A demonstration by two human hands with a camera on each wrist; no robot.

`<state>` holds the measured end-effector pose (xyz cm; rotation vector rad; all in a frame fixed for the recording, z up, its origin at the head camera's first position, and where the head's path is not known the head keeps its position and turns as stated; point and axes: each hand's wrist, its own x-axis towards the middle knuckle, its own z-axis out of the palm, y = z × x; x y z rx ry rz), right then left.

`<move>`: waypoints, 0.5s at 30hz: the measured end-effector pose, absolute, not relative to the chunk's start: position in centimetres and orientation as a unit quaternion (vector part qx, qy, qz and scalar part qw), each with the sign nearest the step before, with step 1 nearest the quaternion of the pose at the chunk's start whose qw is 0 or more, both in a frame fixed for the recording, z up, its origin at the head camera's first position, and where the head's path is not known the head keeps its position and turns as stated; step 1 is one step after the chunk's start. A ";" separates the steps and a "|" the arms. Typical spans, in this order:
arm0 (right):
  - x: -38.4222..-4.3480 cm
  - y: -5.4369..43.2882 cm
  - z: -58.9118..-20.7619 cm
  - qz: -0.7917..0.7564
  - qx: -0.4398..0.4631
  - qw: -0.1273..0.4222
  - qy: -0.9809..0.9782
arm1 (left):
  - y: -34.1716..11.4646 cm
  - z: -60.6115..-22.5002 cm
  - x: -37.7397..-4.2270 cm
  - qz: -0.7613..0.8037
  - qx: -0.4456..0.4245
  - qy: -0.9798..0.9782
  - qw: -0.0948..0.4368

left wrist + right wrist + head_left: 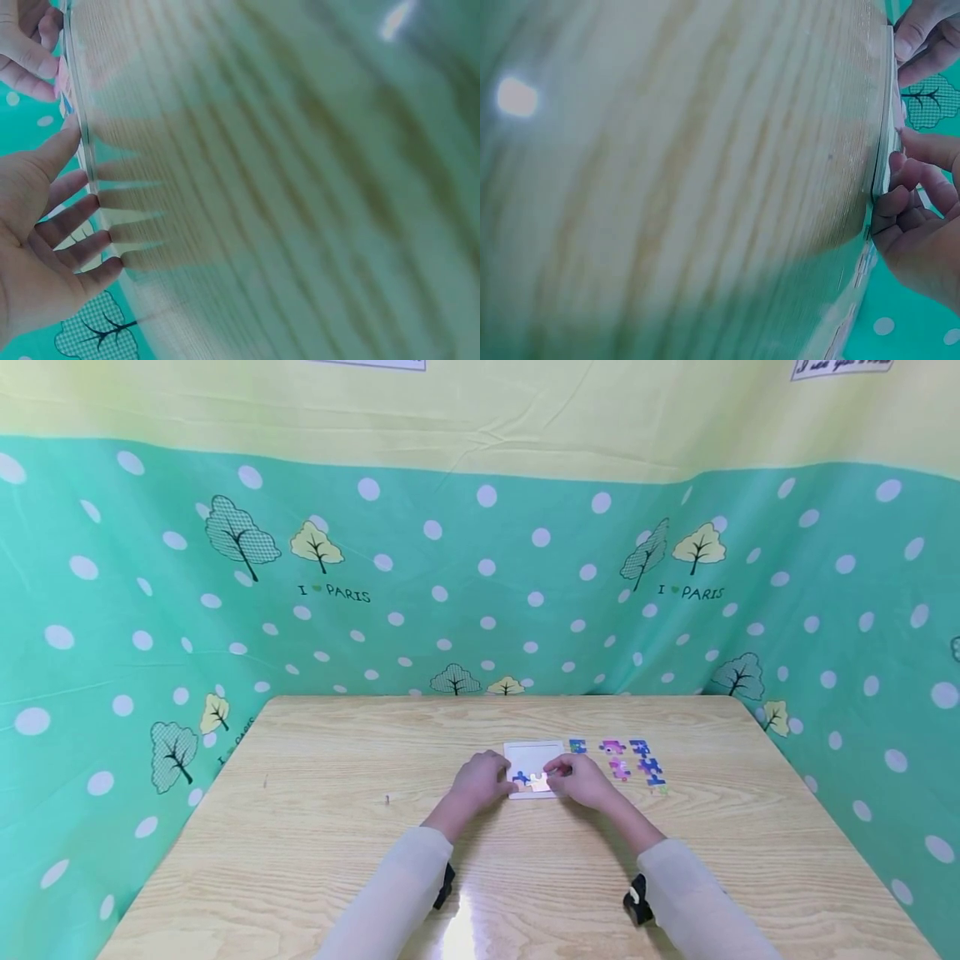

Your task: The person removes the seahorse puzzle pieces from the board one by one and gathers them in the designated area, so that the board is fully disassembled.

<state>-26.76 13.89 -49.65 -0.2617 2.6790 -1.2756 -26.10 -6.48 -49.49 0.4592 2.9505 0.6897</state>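
Observation:
A white puzzle tray (534, 752) lies on the table, with a blue-topped jigsaw piece (521, 777) and a pale, shiny jigsaw piece (539, 783) along its near side. My left hand (482, 779) is at the tray's left edge; in the left wrist view its fingers (82, 238) are spread with tips on the tabletop, the thumb reaching toward the tray. At the tray's right side, my right hand (581, 779) pinches a jigsaw piece, mostly hidden by the fingers. The right wrist view shows that thumb and curled fingers (907, 176) close over the tray edge.
Right of the tray lie several loose jigsaw pieces, among them a pink one (612, 747), a blue one (650, 767) and a green-blue one (577, 746). A tiny object (387, 799) sits on the wooden table (337, 860) to the left. A dotted green curtain (487, 568) hangs behind.

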 end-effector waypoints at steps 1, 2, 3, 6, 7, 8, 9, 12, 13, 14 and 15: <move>-26.8 13.9 -49.6 -0.427 -0.086 0.081 0.896 | -6.5 -49.5 -26.1 0.224 0.150 0.962 0.039; -26.8 13.9 -49.6 -0.428 -0.085 0.081 0.896 | -6.5 -49.5 -26.1 0.223 0.151 0.962 0.039; -26.8 13.9 -49.6 -0.429 -0.082 0.081 0.896 | -6.5 -49.5 -26.1 0.221 0.151 0.963 0.039; -26.8 13.8 -49.5 -0.431 -0.072 0.082 0.896 | -6.5 -49.5 -26.1 0.222 0.149 0.963 0.039; -26.8 13.8 -49.5 -0.431 -0.069 0.081 0.896 | -6.5 -49.5 -26.1 0.223 0.148 0.963 0.040; -26.8 13.8 -49.5 -0.433 -0.067 0.081 0.896 | -6.5 -49.5 -26.1 0.223 0.148 0.963 0.039; -26.8 13.7 -49.5 -0.432 -0.067 0.080 0.896 | -6.5 -49.5 -26.1 0.224 0.147 0.963 0.039; -26.8 13.7 -49.4 -0.433 -0.067 0.079 0.895 | -6.5 -49.5 -26.1 0.224 0.147 0.963 0.037; -26.8 13.7 -49.4 -0.434 -0.064 0.079 0.895 | -6.5 -49.5 -26.1 0.224 0.147 0.963 0.038; -26.8 13.7 -49.3 -0.436 -0.064 0.081 0.894 | -6.5 -49.5 -26.0 0.224 0.147 0.963 0.038; -26.8 13.7 -49.3 -0.438 -0.063 0.082 0.893 | -6.5 -49.4 -26.0 0.225 0.147 0.962 0.039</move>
